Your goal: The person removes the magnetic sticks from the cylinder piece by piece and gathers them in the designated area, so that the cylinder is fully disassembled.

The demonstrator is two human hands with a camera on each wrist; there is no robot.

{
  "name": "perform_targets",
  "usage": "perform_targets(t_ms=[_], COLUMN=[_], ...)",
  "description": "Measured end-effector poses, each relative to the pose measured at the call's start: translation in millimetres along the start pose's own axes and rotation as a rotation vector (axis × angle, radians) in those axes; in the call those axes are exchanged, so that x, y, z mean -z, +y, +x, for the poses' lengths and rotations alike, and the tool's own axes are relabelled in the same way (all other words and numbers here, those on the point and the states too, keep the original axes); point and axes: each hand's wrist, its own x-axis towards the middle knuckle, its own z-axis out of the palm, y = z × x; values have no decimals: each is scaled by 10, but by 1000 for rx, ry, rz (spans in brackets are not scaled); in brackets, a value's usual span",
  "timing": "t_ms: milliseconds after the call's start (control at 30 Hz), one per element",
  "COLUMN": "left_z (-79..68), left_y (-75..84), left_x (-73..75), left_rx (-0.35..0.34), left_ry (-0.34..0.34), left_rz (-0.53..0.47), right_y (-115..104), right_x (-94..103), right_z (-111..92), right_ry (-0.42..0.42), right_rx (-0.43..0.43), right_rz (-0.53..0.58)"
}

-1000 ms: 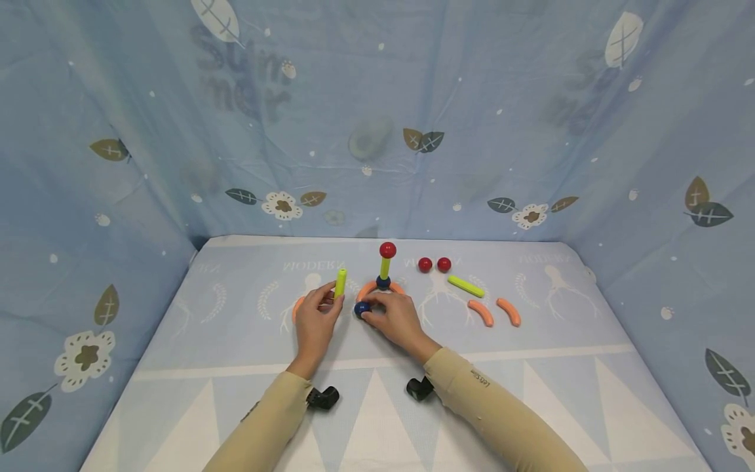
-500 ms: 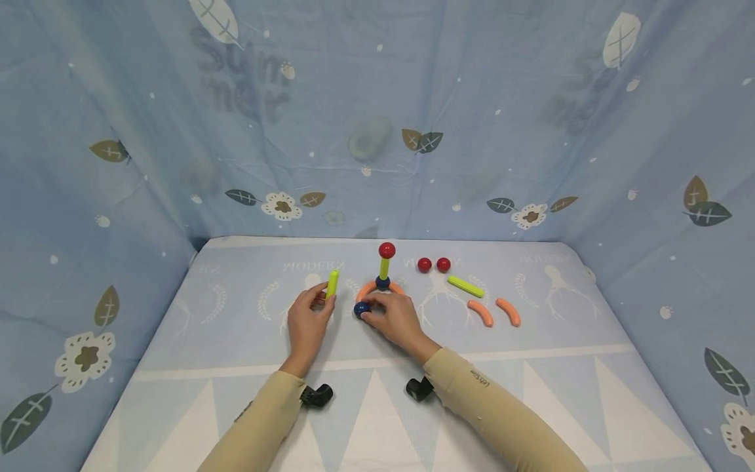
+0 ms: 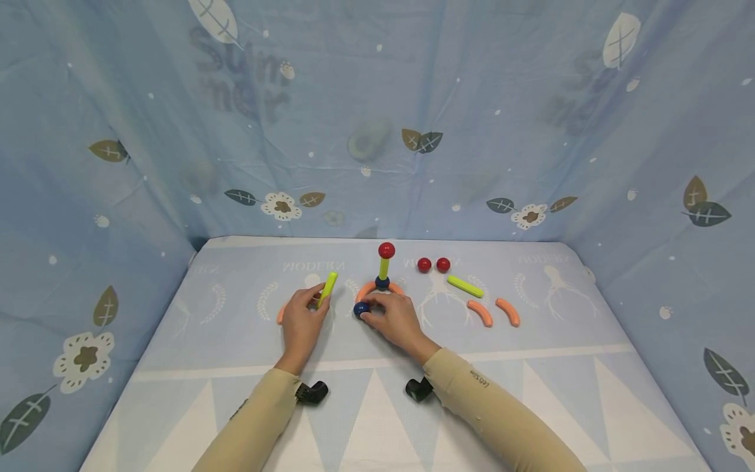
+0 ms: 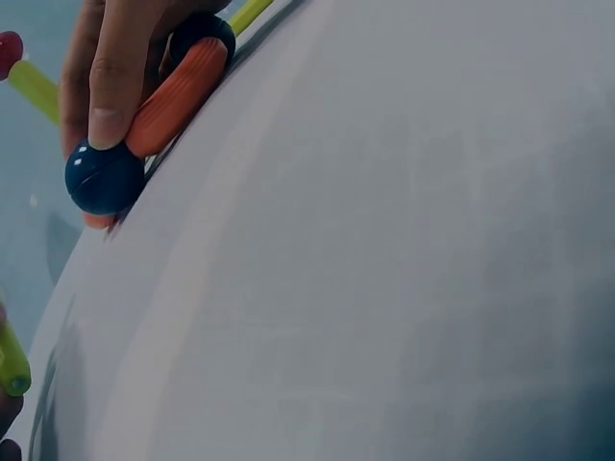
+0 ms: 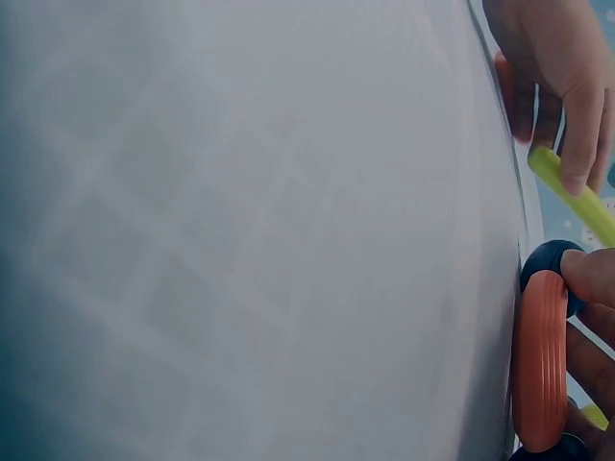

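Note:
My left hand [image 3: 303,324] pinches a yellow-green rod [image 3: 327,288], which leans to the right above the table. Part of an orange curved piece [image 3: 280,314] shows beside this hand; whether it is held cannot be told. Around a dark blue ball [image 3: 361,310] curl the fingertips of my right hand [image 3: 398,321]. In the right wrist view, a ribbed orange curved piece [image 5: 541,360] joins that blue ball [image 5: 553,264] to another. From a farther blue ball [image 3: 382,282] rises an upright yellow-green rod [image 3: 384,269], topped by a red ball [image 3: 386,250].
Two red balls [image 3: 433,265] lie right of the assembly. Nearby are a loose yellow-green rod [image 3: 465,286] and two orange curved pieces [image 3: 494,313]. A patterned cloth covers the table [image 3: 377,419], and a blue curtain [image 3: 377,118] stands behind and at both sides.
My left hand has shifted left with the yellow-green rod, whose top now tilts more to the right. The right hand stays on the blue ball.

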Motion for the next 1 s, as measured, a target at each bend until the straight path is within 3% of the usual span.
perform_targets(t_ms=[500, 1000], left_z=[-12, -7], left_y=[2, -36], left_x=[90, 102], left_rx=[48, 39], left_ry=[-82, -95], left_rz=[69, 82], right_y=[-8, -26], right_x=[-1, 6], right_z=[1, -15], right_ry=[-9, -16], right_rx=[-28, -31], right_rz=[20, 15])
